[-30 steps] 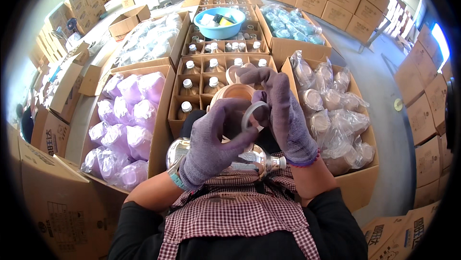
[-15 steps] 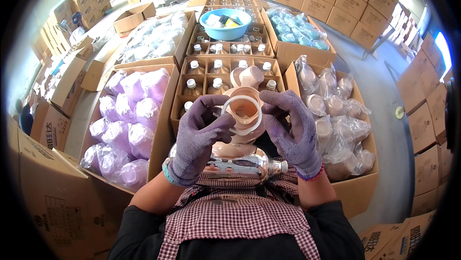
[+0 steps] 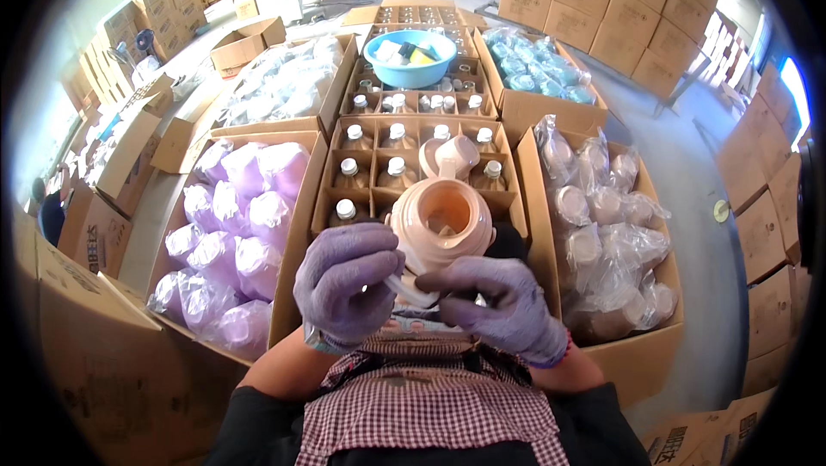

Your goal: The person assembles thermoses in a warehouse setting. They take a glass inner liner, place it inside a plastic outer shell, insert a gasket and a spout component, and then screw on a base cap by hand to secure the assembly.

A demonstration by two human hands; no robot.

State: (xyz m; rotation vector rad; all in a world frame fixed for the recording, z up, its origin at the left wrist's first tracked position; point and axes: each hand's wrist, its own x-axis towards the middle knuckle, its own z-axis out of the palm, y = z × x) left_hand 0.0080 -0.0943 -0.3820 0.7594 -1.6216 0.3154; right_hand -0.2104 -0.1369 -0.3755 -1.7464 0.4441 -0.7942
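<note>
"Brown boxes [image 3: 594, 14] stand in tall stacks at the back of your big room, and open ones sit close around you. Why so close?"

"Maybe so you can reach them fast. Lilac things [image 3: 231, 208] in thin bags are on your left, and peachy-brown things [image 3: 602, 238] in clear bags are on your right. The bags likely stop scratches."

"And the bottles [image 3: 351, 180] with pale caps?"

"Card walls [image 3: 420, 144] keep them upright and apart, so they shouldn't knock."

"What do your hands do?"

"Your left hand [image 3: 344, 281] pinches one side of the white ring [image 3: 416, 296]. Your right hand [image 3: 503, 302] has bent fingers at the other side; I can't tell if they grip. Two hands probably keep it steady."

"Where is the ring?"

"Between your gloves, just on your side of the peach jug [image 3: 444, 244]. Its open mouth faces up, and neither hand seems to hold it."
</note>
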